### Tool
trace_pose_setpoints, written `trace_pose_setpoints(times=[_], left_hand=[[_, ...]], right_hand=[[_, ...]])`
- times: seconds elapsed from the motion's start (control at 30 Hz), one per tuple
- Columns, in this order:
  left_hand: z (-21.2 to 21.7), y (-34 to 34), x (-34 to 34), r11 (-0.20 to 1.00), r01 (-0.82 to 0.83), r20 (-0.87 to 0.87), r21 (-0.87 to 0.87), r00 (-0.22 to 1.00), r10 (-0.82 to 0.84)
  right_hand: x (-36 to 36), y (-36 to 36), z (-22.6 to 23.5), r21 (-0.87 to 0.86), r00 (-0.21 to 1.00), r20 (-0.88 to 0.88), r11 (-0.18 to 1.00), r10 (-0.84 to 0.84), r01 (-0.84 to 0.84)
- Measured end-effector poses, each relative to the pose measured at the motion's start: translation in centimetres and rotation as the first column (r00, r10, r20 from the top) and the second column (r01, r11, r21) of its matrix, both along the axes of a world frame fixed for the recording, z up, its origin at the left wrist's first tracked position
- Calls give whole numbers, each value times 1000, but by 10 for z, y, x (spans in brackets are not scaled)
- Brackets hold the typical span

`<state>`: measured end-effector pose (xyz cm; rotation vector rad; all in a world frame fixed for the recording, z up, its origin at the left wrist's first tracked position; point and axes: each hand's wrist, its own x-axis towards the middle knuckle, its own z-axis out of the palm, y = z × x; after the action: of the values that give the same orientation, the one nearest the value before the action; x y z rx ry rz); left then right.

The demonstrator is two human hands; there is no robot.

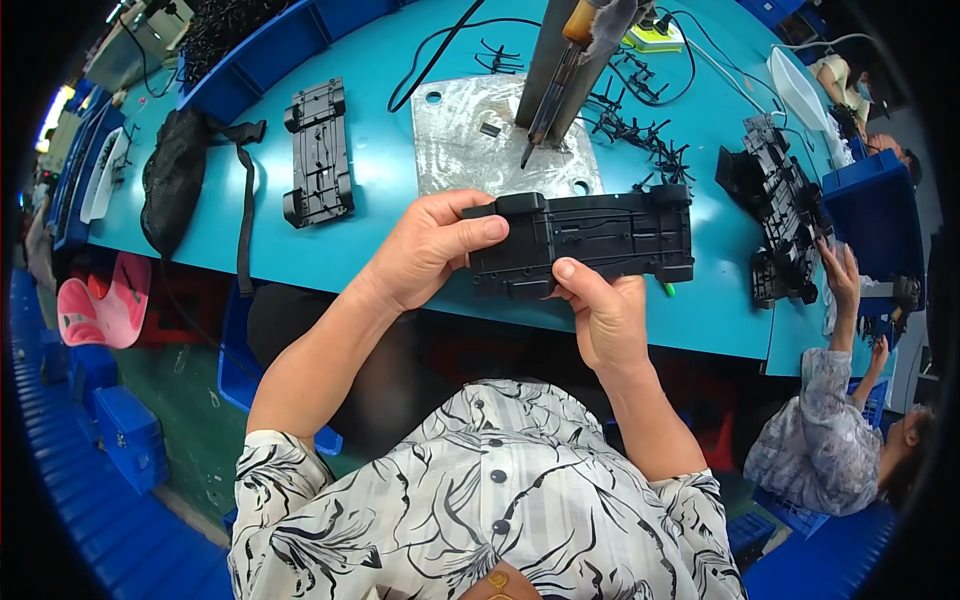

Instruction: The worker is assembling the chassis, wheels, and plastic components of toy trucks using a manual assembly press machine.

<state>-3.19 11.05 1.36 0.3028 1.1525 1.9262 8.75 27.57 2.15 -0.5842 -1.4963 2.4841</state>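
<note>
Both my hands hold a black plastic toy car chassis (610,235) above the near edge of the turquoise table. My left hand (435,245) pinches its left end, thumb on top. My right hand (606,310) grips the near side, its thumb pressed on the face and the other fingers hidden underneath. Just beyond the chassis lies a scratched metal plate (465,140) with a post (545,75) standing on it. A soldering-iron-like tool (550,95) is mounted there, tip pointing down. Another black chassis (320,152) rests on the table to the left.
Thin black plastic parts (645,135) lie scattered behind the plate, near a power strip (655,35) and cables. A black bag (178,180) with a strap sits at left. More chassis (780,210) are piled at right, where a co-worker's hand (843,275) reaches in. Blue bins (235,75) line the back.
</note>
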Motion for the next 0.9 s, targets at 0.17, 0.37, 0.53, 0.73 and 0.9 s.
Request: trace_pose_setpoints(times=[0.17,0.37,0.53,0.73,0.9], left_hand=[[7,2,7,1000,-20,-30,-8,999,20],[4,4,17,999,-35,-219,-41,975,25],[4,6,22,1000,-5,-270,-16,963,0],[4,7,20,999,-4,-267,38,964,14],[5,7,17,996,74,183,56,980,-83]], right_hand=[[2,-4,1,52,996,-38,996,-77,79],[6,1,-7,35,996,30,996,-79,78],[7,0,-2,11,988,-1,988,-157,157],[11,30,5,706,874,-486,600,23,376],[15,27,11,922,866,-388,125,314,368]])
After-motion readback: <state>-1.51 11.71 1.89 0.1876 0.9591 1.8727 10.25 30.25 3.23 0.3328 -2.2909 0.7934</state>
